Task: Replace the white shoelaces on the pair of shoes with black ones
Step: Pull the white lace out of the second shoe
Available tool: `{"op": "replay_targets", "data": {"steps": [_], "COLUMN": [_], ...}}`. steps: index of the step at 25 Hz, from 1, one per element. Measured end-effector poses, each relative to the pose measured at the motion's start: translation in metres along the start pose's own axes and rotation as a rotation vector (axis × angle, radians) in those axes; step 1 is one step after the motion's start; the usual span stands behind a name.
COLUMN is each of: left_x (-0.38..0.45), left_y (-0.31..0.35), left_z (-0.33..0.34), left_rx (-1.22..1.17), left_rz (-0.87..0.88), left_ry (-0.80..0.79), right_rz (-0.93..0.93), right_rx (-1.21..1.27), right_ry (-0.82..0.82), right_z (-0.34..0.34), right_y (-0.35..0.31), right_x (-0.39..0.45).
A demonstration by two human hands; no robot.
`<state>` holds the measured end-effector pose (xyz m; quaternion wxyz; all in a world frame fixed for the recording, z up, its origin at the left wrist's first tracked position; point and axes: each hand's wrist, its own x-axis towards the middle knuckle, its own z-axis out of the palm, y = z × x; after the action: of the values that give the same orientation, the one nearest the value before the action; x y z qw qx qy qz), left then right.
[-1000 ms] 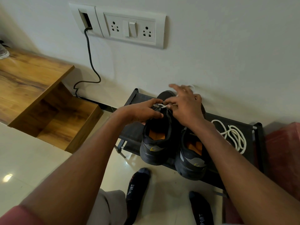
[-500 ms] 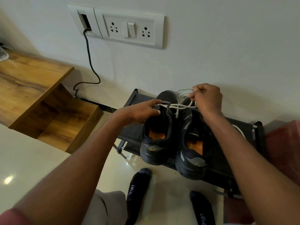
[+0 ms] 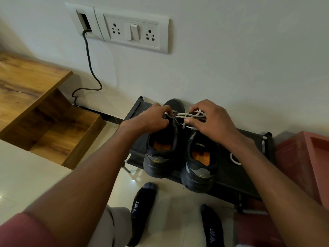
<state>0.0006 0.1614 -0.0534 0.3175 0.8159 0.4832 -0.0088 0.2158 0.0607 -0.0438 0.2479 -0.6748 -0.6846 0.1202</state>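
You are pinching the limp, soft white cord shoelace (image 3: 191, 115) in both hands' grip, left hand (image 3: 151, 118) and right hand (image 3: 210, 120), over the left black mesh trainer (image 3: 162, 154).

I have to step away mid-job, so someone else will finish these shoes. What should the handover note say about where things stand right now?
Left hand: grips the lace area of the left shoe, steadying it.
Right hand: fingers curled round the white lace, which runs across to the left shoe's front eyelets.
Both shoes, the right shoe included, sit side by side on the black rack, heels toward the person.
Done: the right shoe's opening shows no lace; a loose white lace lies on the rack, partly hidden by the right forearm.
Left: finish pulling out this lace, then thread black laces; none are in view.
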Motion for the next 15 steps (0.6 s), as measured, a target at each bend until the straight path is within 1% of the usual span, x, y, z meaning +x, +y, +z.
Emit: {"op": "replay_targets", "data": {"steps": [2,4,6,8,10,12,13,14,15], "left_x": [0.001,0.002,0.004,0.004,0.002,-0.001,-0.001,-0.001,0.001], "left_y": [0.002,0.005,0.004,0.001,-0.003,-0.007,-0.01,-0.011,-0.012], "left_z": [0.001,0.0,-0.003,-0.006,-0.009,-0.012,-0.012,-0.012,-0.011], "left_rx": [0.035,0.029,0.0,-0.052,-0.206,-0.455,-0.535,-0.566,-0.544], "left_rz": [-0.01,-0.006,0.004,-0.011,-0.038,-0.114,-0.138,-0.133,-0.1], "left_ry": [-0.015,-0.017,-0.008,0.0,0.029,0.034,0.033,0.04,0.054], "right_rz": [-0.09,-0.135,-0.119,-0.068,-0.03,-0.002,0.012,0.025,0.036], "right_rx": [0.012,0.001,0.008,0.045,0.076,0.11,0.124,0.135,0.141], "right_ry": [-0.072,-0.175,-0.23,-0.218,-0.222,-0.233,-0.239,-0.246,-0.255], "right_z": [0.013,0.022,0.025,0.022,0.019,0.018,0.018,0.017,0.017], "right_y": [-0.006,-0.014,-0.017,-0.016,-0.014,-0.013,-0.013,-0.014,-0.013], "right_x": [-0.004,-0.003,0.0,0.002,0.003,0.003,0.003,0.003,0.003]}}
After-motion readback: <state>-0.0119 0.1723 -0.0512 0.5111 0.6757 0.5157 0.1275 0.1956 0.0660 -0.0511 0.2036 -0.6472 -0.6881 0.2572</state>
